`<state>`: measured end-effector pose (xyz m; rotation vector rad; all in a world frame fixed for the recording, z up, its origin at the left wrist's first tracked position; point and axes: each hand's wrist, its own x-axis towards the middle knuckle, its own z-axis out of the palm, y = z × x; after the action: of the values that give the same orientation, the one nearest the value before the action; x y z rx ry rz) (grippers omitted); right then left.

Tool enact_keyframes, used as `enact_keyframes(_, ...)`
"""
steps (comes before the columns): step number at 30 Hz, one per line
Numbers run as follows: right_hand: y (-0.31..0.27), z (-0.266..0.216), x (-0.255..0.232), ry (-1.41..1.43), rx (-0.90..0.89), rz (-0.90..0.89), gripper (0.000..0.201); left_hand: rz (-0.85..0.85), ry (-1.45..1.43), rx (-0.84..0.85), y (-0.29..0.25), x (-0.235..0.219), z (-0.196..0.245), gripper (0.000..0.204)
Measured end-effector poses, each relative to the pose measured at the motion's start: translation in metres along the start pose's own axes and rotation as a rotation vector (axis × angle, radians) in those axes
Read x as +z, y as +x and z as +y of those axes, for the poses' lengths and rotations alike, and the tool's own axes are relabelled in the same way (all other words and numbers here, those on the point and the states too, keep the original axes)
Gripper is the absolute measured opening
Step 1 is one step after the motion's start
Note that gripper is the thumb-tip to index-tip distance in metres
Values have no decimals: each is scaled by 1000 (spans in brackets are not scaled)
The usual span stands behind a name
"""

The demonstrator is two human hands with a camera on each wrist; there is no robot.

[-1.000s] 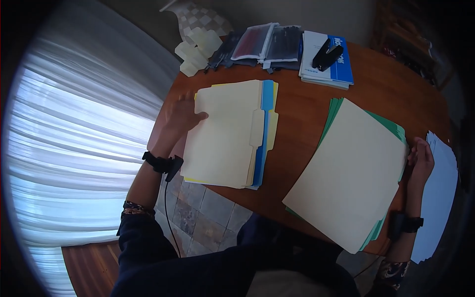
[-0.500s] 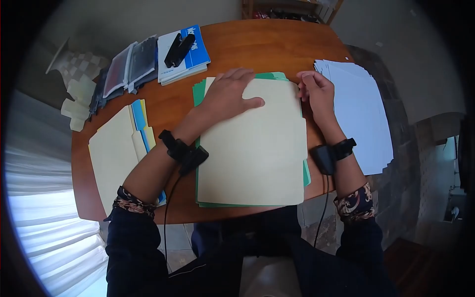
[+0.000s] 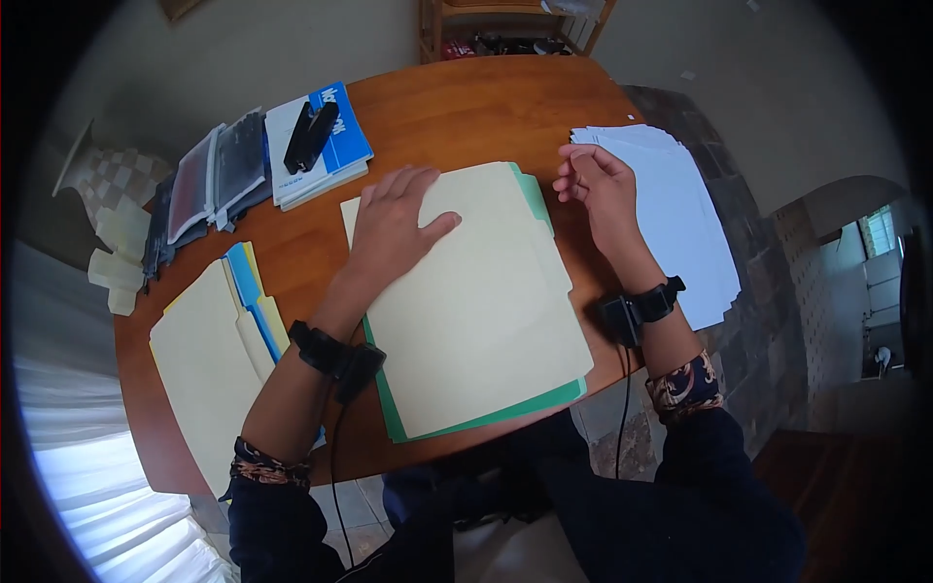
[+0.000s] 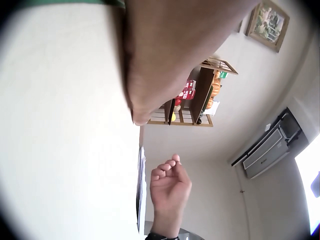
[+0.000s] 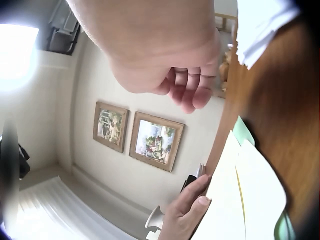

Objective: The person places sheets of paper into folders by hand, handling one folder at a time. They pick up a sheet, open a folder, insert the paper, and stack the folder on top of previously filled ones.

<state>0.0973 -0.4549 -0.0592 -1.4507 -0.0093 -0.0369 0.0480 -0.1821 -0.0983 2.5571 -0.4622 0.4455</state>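
Note:
A cream folder [image 3: 476,301] lies on top of green folders [image 3: 505,413] at the middle of the table's near side. My left hand [image 3: 394,228] rests on the cream folder's upper left part, fingers extended and thumb out to the side. My right hand [image 3: 604,194] is raised just right of the folders, its fingers loosely curled with nothing in them; the left wrist view shows this hand [image 4: 170,185] from the palm side. White paper sheets [image 3: 671,214] lie beyond it on the right.
Cream, blue and yellow folders [image 3: 209,335] lie at the left. Behind them are mesh zip pouches [image 3: 209,180], and notebooks [image 3: 352,146] with a black stapler [image 3: 311,136] on top. A checkered vase [image 3: 117,175] stands at the far left.
The head view has swung right, then shifted slightly. My left hand has moved from the left folders onto the cream folder over the green ones. That folder now lies turned, covering more of the green.

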Motion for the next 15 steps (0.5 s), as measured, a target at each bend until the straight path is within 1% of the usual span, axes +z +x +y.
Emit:
enact_keyframes(2,-11,-27,-10,-197,-183,-133,18,28,34,-1,-2,2,1,57)
enact_keyframes(3,-13,-40,-20,-324,-242,-154,18,24,43,-17,-1,2,2,55)
enact_keyframes(4,-12,-48,-30,-340,-248,-143,18,30,27,-6,-2,2,3,55)
enact_keyframes(6,-7,-66,-52,-733,-461,-86,19,34,36,1,-3,1,4,54)
enact_keyframes(7,1,-72,-67,-905,-409,-74,24,43,28,2,-2,1,4,54)
enact_keyframes(8,13,-73,-85,-1049,-362,-111,37,40,17,5,-2,0,4,54)
enact_keyframes(10,20,-66,-104,-1278,-234,-115,60,39,1,15,-3,0,5,54)
enact_keyframes(11,24,-55,-116,-1284,-239,-108,60,44,2,4,-3,-1,6,53)
enact_keyframes(13,36,-31,-135,-1409,-156,-226,84,50,-4,-14,-1,-2,7,52)
enact_keyframes(14,34,-23,-131,-1415,-154,-230,84,48,-17,-10,-1,-4,8,50)
enact_keyframes(15,25,-11,-122,-1556,-179,-214,90,43,-29,-6,-2,-4,8,47)
